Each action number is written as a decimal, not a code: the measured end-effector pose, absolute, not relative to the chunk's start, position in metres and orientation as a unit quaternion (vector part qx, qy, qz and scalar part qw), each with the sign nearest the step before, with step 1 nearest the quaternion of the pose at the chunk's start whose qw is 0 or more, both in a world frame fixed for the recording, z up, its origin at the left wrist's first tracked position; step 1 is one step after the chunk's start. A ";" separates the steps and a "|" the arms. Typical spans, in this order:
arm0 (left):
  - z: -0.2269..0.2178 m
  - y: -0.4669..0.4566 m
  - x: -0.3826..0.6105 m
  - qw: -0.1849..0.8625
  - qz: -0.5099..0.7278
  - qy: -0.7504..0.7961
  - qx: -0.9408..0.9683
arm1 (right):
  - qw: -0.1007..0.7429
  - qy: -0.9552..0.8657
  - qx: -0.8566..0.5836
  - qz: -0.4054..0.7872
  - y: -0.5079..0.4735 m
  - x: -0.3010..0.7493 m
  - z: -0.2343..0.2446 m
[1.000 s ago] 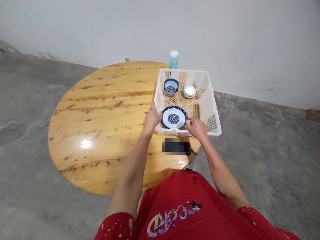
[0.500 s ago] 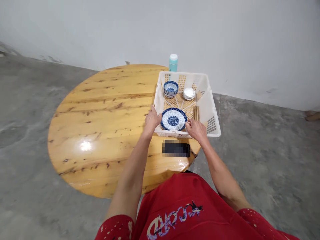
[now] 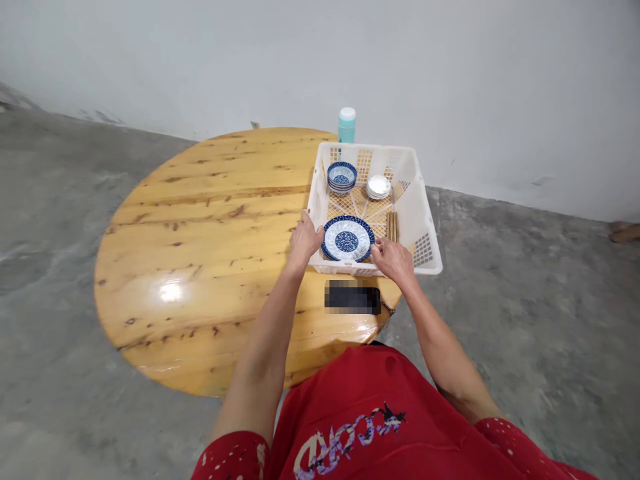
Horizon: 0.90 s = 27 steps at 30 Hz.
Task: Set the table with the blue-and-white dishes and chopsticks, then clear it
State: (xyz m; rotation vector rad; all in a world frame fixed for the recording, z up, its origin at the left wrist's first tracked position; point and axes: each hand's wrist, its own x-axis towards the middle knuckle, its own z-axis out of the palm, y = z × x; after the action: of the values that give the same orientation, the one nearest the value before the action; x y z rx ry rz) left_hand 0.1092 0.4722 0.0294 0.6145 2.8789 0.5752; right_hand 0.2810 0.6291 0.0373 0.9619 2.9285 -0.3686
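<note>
The only camera rode on the person's head, facing forward and steeply down past the red shirt (image 3: 360, 400) onto the round wooden counter (image 3: 200, 220). The white basket (image 3: 417, 200) lay near, with the grey wall (image 3: 450, 67) and concrete floor (image 3: 525, 300) beyond.

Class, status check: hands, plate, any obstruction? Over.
Left hand and right hand flank the blue plate, grip unclear. Plate lies in white basket. Chopsticks beside right hand.
</note>
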 end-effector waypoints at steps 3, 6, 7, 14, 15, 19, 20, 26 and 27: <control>0.030 0.472 0.110 0.071 0.189 0.958 0.205 | 0.023 0.942 0.312 -0.120 0.629 0.281 0.039; 0.031 0.472 0.110 0.071 0.187 0.958 0.204 | 0.026 0.941 0.313 -0.122 0.628 0.281 0.039; 0.031 0.472 0.110 0.071 0.188 0.958 0.205 | 0.025 0.941 0.314 -0.122 0.628 0.281 0.039; 0.034 0.473 0.111 0.080 0.185 0.958 0.205 | 0.012 0.943 0.309 -0.120 0.629 0.281 0.039; 0.034 0.473 0.111 0.081 0.185 0.958 0.205 | 0.013 0.944 0.309 -0.119 0.629 0.282 0.039; 0.033 0.472 0.110 0.084 0.183 0.959 0.200 | 0.013 0.944 0.307 -0.117 0.628 0.282 0.040; 0.033 0.472 0.110 0.085 0.183 0.959 0.199 | 0.012 0.944 0.307 -0.117 0.628 0.282 0.040; 0.034 0.473 0.110 0.084 0.187 0.958 0.202 | 0.015 0.944 0.310 -0.116 0.628 0.282 0.040; 0.034 0.473 0.110 0.084 0.186 0.958 0.202 | 0.016 0.944 0.310 -0.115 0.628 0.282 0.040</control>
State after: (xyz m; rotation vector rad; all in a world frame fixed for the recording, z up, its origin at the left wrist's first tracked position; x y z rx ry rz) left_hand 0.1103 0.4726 0.0340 0.6021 2.8575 0.5561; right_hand 0.2816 0.6276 0.0404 0.9653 2.9339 -0.3567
